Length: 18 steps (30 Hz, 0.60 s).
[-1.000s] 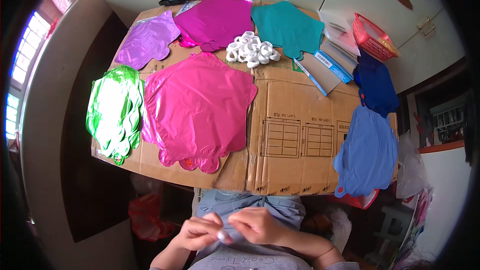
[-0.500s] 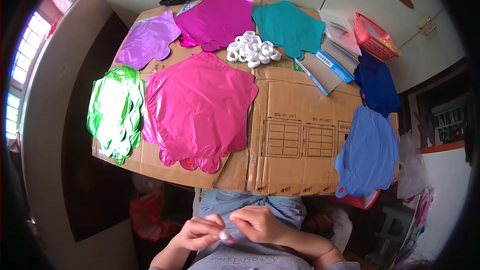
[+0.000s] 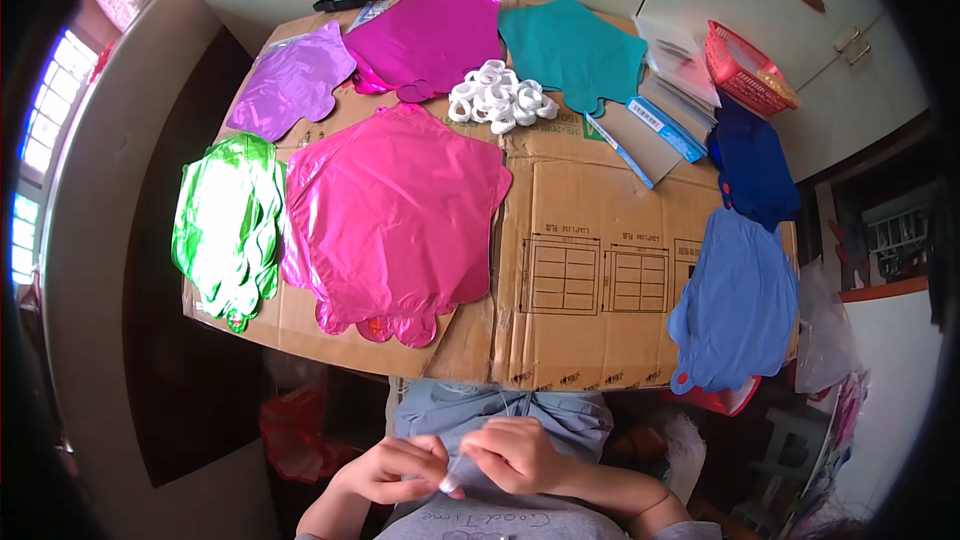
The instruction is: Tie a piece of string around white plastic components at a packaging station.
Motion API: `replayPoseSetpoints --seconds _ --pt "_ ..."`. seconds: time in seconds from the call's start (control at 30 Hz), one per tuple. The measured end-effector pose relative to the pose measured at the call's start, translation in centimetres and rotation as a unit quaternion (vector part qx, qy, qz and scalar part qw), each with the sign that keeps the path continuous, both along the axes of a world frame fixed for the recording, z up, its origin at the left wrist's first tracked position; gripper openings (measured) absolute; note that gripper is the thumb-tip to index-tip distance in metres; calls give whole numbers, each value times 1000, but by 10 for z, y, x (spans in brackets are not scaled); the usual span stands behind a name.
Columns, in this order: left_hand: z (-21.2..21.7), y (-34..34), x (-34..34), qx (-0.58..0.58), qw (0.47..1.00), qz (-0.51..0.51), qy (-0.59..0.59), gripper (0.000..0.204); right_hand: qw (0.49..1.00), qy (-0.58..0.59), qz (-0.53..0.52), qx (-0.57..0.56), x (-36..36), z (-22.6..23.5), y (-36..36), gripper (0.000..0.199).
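Both hands are in front of my body, below the table's near edge. My left hand (image 3: 395,470) is closed, with a small white coil of ribbon (image 3: 448,485) at its fingertips. Close beside it, my right hand (image 3: 518,456) is curled shut in a pinch. A thin pale strand stretches between the two hands, partly hidden by my fingers. On the table lies a heap of similar white ribbon coils (image 3: 500,98). Nearest to my hands is a stack of flat pink foil balloons (image 3: 400,215), tabs pointing toward me.
Cardboard (image 3: 580,200) covers the table. Around it lie flat foil balloons: green (image 3: 228,225), lilac (image 3: 295,82), magenta (image 3: 430,45), teal (image 3: 575,50), dark blue (image 3: 755,160) and light blue (image 3: 735,305). A blue narrow box (image 3: 668,130) and a red basket (image 3: 745,70) are at the back right.
My hands stay close together in nearly the same place. The white coil at my left fingertips has dropped slightly, and a strand now shows between the hands.
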State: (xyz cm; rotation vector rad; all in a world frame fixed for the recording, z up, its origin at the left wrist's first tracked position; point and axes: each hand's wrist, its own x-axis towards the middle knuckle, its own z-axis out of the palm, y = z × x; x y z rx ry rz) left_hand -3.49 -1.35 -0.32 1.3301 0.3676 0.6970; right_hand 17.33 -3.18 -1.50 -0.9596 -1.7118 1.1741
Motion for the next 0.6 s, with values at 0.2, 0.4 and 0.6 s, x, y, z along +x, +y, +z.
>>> replayPoseSetpoints --seconds 0.2,0.4,0.6 --pt "0 0 2 92 990 51 97 23 999 32 17 4 0 4 0 2" --pt "1 -4 13 159 931 169 283 22 997 21 67 40 -4 1 -9 4" --pt "-9 -10 11 -7 984 145 99 23 1000 -15 1 -3 -4 -10 -7 6"
